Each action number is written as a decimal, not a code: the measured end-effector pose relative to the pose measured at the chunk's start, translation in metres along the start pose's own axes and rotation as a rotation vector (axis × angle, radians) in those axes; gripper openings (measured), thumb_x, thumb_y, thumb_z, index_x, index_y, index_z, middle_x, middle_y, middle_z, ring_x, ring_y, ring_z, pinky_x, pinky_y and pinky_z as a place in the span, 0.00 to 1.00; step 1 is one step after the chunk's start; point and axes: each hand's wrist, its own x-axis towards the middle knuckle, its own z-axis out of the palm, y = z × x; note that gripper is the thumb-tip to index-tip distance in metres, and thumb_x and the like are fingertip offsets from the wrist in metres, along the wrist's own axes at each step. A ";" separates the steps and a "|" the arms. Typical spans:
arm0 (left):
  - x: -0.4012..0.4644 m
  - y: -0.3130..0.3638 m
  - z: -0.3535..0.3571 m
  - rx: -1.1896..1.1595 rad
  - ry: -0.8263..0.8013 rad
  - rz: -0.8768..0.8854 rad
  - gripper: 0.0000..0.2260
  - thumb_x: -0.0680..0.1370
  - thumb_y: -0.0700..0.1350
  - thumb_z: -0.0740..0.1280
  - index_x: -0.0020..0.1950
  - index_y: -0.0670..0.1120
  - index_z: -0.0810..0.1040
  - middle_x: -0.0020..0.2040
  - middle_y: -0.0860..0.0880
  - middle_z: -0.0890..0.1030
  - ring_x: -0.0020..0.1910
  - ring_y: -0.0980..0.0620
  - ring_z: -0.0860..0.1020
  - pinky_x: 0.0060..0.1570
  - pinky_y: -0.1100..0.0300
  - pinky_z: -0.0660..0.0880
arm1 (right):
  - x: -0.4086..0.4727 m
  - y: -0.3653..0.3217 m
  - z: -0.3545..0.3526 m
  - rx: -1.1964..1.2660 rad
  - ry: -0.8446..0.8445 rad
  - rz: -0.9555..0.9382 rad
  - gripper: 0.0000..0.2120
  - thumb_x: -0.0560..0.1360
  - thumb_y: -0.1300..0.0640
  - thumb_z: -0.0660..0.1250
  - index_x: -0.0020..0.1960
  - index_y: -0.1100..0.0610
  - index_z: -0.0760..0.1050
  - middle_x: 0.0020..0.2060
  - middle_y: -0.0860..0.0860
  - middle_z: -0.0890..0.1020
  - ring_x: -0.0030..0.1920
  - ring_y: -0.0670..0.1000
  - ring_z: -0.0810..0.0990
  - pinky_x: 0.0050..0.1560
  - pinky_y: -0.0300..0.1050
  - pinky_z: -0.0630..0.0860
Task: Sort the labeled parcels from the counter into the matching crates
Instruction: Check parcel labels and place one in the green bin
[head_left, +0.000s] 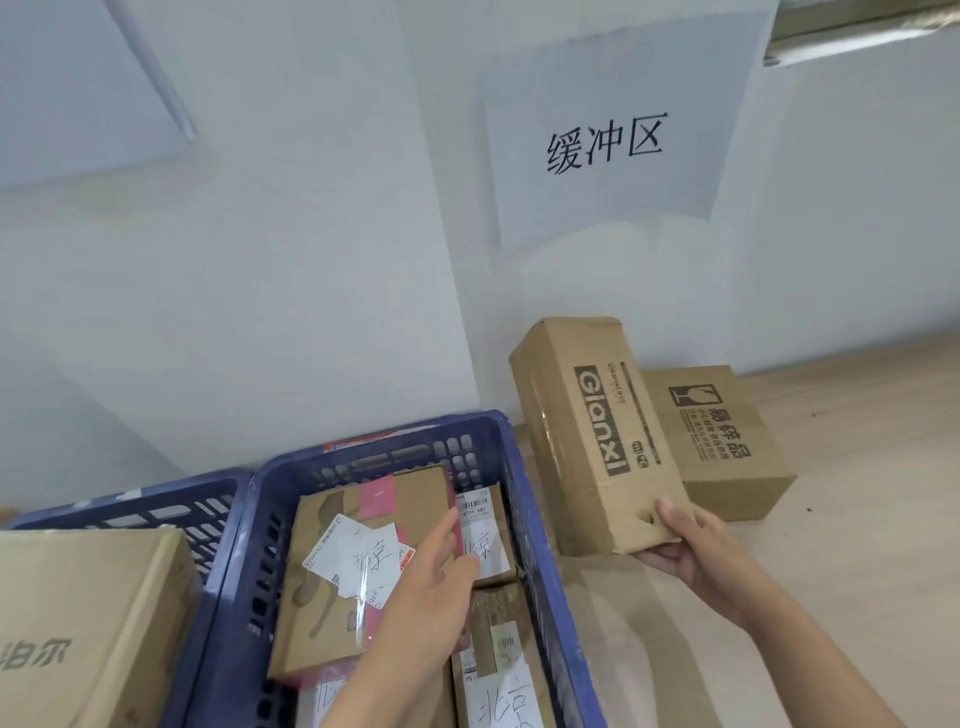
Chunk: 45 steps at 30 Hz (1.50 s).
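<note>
A tall "Gianxi" cardboard parcel (592, 431) stands tilted on the wooden counter (857, 545). My right hand (685, 551) grips its near bottom corner, thumb on top and fingers underneath. My left hand (431, 577) reaches into the blue crate (540, 545), its fingers lying straight on a brown parcel (337, 582) with white handwritten labels. Beside it lie a small labelled parcel (485, 540) and another labelled box (498, 670) at the near end.
A lower box printed with a fragile mark (722, 441) sits behind the tall parcel by the wall. A second blue crate (156, 504) on the left holds a large carton (88, 623). A paper sign (602, 145) hangs on the wall.
</note>
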 end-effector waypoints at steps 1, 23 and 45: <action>-0.005 0.000 -0.002 0.005 -0.017 0.022 0.23 0.85 0.47 0.59 0.78 0.63 0.62 0.76 0.61 0.67 0.52 0.75 0.75 0.46 0.79 0.73 | -0.018 -0.013 0.001 -0.002 -0.019 -0.038 0.32 0.68 0.48 0.76 0.65 0.65 0.74 0.55 0.62 0.85 0.50 0.57 0.87 0.44 0.50 0.85; -0.353 -0.051 -0.184 -0.966 -0.713 0.147 0.25 0.81 0.63 0.54 0.75 0.55 0.68 0.69 0.44 0.79 0.67 0.38 0.78 0.67 0.40 0.71 | -0.456 -0.003 0.188 -1.083 0.113 -1.098 0.46 0.75 0.71 0.70 0.72 0.25 0.61 0.69 0.45 0.60 0.72 0.32 0.61 0.66 0.22 0.61; -0.454 -0.088 -0.215 0.770 0.439 1.148 0.55 0.73 0.55 0.76 0.79 0.64 0.33 0.83 0.53 0.40 0.82 0.47 0.37 0.78 0.39 0.50 | -0.568 0.010 0.251 -1.290 -0.226 -0.842 0.53 0.60 0.34 0.75 0.76 0.25 0.46 0.72 0.32 0.53 0.74 0.42 0.64 0.72 0.46 0.66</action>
